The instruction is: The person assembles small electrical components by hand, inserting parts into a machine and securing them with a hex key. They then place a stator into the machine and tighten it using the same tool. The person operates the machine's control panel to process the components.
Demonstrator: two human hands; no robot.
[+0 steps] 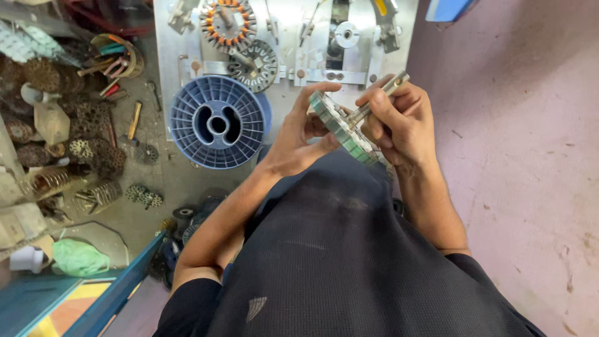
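The left hand (pixel 299 134) grips the rim of a round metal disc (pixel 342 132), tilting it on edge over the lap; the right hand (pixel 399 118) closes around its shaft (pixel 377 97), steadying it near the blue spool (pixel 217 122).

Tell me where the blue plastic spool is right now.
In the head view the blue plastic spool lies left of centre, on the lower edge of the metal plate, just left of the left hand.
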